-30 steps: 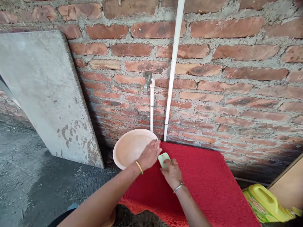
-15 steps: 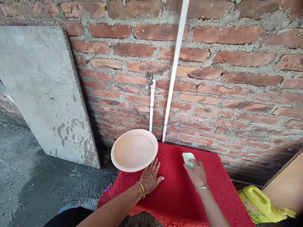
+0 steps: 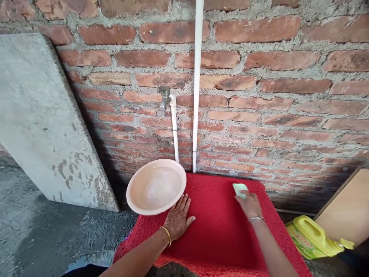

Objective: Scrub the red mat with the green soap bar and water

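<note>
A red shaggy mat (image 3: 213, 223) is spread over a raised surface, its lower edge fringed. My left hand (image 3: 177, 221) lies flat on it, fingers stretched and palm down, the fingertips close to the rim of a pale pink basin (image 3: 157, 186). My right hand (image 3: 250, 204) is closed around a pale green bar (image 3: 240, 190) with rounded corners, over the far right part of the mat. Whether it is soap or the back of a brush I cannot tell, as the fingers cover part of it.
Behind the mat rises a brick wall (image 3: 276, 100) with a tap (image 3: 164, 99) and a white pipe (image 3: 197, 84). A grey stone slab (image 3: 54, 127) leans at the left over wet floor (image 3: 31, 231). A yellow jug (image 3: 313, 236) lies at the right by a tan board (image 3: 346, 207).
My right hand has moved to the right across the mat with the pale green bar. My left hand stays flat on the mat. The camera view has shifted slightly.
</note>
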`<action>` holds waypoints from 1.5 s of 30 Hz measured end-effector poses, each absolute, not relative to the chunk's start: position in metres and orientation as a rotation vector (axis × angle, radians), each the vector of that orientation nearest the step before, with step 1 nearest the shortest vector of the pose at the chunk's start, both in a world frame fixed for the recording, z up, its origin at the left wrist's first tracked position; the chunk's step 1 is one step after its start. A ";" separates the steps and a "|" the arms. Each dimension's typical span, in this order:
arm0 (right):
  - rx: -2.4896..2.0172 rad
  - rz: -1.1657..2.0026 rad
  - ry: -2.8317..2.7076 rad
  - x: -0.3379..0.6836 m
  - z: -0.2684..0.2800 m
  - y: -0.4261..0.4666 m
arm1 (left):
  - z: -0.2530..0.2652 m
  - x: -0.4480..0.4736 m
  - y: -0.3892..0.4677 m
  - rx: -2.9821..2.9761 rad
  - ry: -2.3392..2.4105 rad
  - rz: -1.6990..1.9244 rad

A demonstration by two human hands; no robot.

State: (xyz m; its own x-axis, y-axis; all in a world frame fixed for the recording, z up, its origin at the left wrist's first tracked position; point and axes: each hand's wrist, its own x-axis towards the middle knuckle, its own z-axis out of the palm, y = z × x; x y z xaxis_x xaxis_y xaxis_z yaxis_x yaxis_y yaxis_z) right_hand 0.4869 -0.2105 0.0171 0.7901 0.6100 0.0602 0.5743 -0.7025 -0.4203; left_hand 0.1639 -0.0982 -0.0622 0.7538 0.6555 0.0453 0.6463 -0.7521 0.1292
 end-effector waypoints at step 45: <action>-2.449 0.312 -1.192 0.456 0.022 -0.120 | -0.085 0.171 -0.105 2.956 1.214 0.288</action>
